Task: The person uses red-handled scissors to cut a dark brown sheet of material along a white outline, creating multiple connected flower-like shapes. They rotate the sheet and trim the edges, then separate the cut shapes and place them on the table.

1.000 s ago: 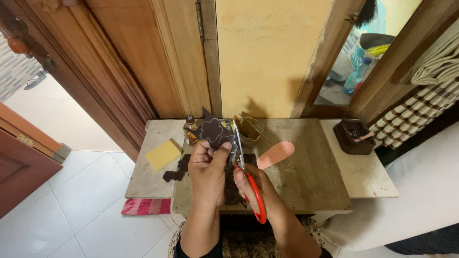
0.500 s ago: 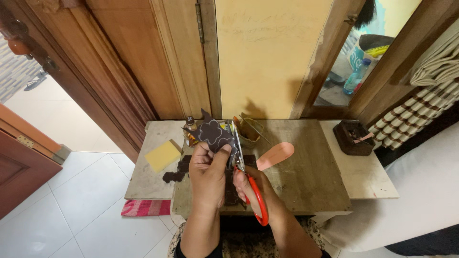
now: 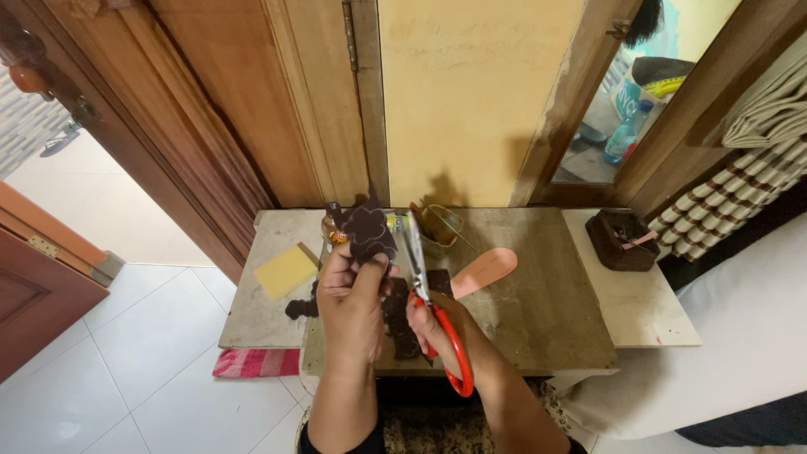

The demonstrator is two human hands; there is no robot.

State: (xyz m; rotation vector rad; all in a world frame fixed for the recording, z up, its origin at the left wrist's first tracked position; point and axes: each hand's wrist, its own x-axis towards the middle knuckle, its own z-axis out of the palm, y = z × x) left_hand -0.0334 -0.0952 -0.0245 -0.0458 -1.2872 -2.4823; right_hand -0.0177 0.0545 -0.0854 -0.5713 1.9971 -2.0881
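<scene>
My left hand (image 3: 351, 296) holds up a dark brown sheet piece (image 3: 367, 230) with a wavy cut edge, pinched between thumb and fingers above the low wooden table (image 3: 538, 311). My right hand (image 3: 441, 324) grips red-handled scissors (image 3: 433, 311); their metal blades point up and away, right beside the piece's right edge. Several dark brown offcuts (image 3: 395, 319) lie on the table under my hands.
A yellow square pad (image 3: 286, 271) and a pink oval cutout (image 3: 483, 271) lie on the table. A small metal cup (image 3: 440, 225) stands at the back, a dark wooden box (image 3: 622, 240) at the right. A red striped cloth (image 3: 256, 362) lies on the tiled floor.
Both hands have stayed almost in place; the scissors have shifted slightly along the edge of the brown piece.
</scene>
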